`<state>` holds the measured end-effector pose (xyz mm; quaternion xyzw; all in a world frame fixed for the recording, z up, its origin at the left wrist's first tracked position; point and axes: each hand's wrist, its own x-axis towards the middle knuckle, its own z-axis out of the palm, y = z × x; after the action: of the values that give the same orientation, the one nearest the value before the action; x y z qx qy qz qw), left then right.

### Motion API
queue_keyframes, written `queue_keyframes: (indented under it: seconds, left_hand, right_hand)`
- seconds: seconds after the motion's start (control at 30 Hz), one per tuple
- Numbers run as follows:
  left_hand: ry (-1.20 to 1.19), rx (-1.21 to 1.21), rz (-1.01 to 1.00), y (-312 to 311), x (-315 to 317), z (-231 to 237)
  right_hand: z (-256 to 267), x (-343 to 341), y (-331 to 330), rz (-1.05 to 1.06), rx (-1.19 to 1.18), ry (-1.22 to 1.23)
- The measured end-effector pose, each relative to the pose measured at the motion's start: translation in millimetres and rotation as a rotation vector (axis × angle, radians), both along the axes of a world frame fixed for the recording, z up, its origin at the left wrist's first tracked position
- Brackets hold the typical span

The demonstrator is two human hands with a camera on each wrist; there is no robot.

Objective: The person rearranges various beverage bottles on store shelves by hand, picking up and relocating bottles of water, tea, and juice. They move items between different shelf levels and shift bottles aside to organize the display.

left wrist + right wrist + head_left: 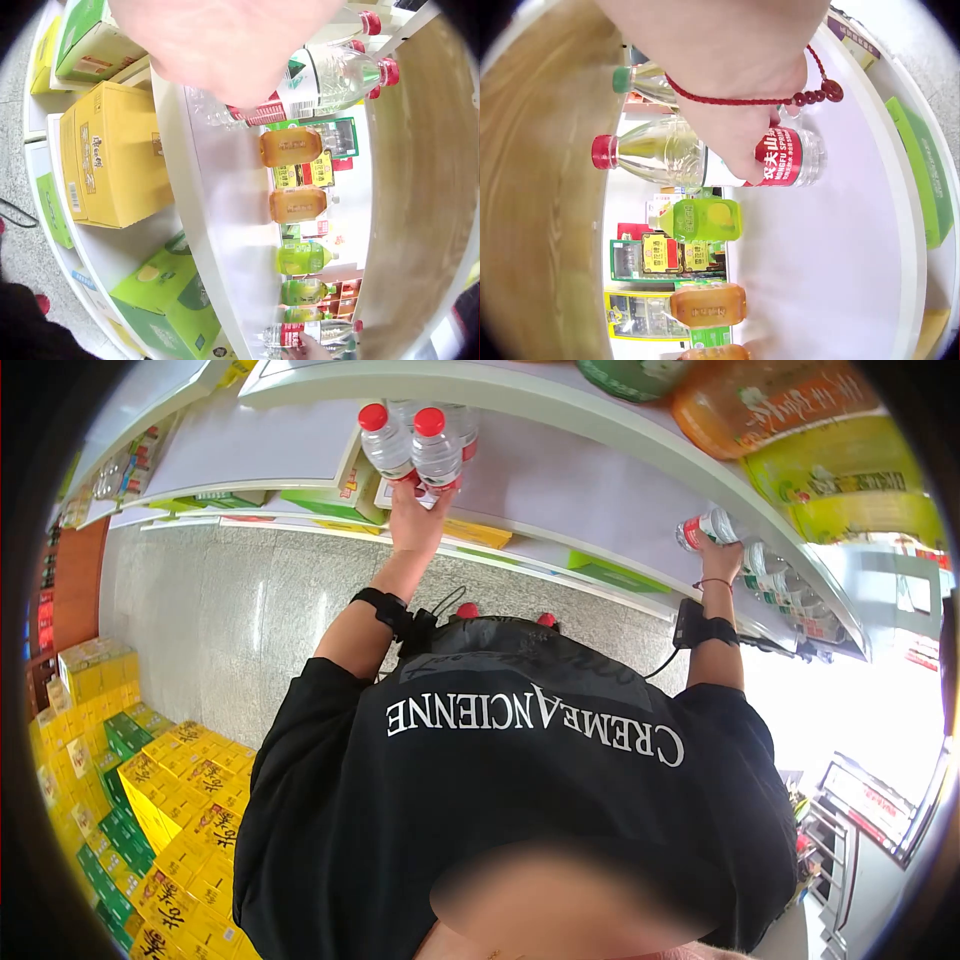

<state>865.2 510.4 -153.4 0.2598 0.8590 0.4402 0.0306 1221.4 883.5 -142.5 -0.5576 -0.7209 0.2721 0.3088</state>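
Clear water bottles with red caps stand on the white shelf in the head view, two of them in front point(385, 442) point(437, 450). My left hand point(415, 518) point(229, 45) holds the lower label part of a bottle point(326, 79); its fingertips are mostly hidden. Farther right on the same shelf, my right hand point(722, 556) point(739, 82) grips another red-capped water bottle point(708, 528) point(664, 154) round its red label. A green-capped bottle point(649, 81) stands just beside that one.
Orange point(292, 146) and green drink bottles point(302, 257) stand beyond the shelf surface between the hands. Cartons point(116, 154) fill the lower shelf. Large drink bottles point(780, 410) sit on the upper shelf. Yellow boxes point(200, 780) are stacked behind at left.
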Motion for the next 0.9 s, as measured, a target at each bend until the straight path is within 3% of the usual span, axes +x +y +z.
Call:
queue_keyframes:
  seconds: [0.07, 0.1, 0.17, 0.3, 0.37, 0.5, 0.57, 0.9]
  left_hand:
    - [0.062, 0.019, 0.0, -5, 1, 1]
    - [0.031, -0.048, -0.015, -7, -1, 1]
    - [0.051, -0.099, -0.086, -11, -4, 2]
    - [0.007, -0.091, -0.168, -22, -9, 5]
    - [-0.047, -0.101, -0.187, -27, -9, 16]
    - [-0.125, -0.096, -0.294, -35, -12, 27]
    - [-0.057, -0.1, -0.313, -37, -16, 24]
    - [-0.089, -0.061, -0.399, -41, -15, 34]
  right_hand:
    - [-1, -31, -14, 0.099, 0.037, 0.193]
    - [1, -50, -19, 0.112, 0.036, 0.194]
    - [9, -96, -33, 0.353, -0.087, 0.157]
    - [21, -204, -75, 0.615, 0.103, -0.072]
    - [14, -258, -91, 0.777, 0.276, -0.07]
    - [2, -323, -110, 0.831, 0.139, -0.075]
    - [3, -344, -118, 0.804, 0.377, -0.172]
    - [-7, -357, -116, 0.889, 0.367, -0.177]
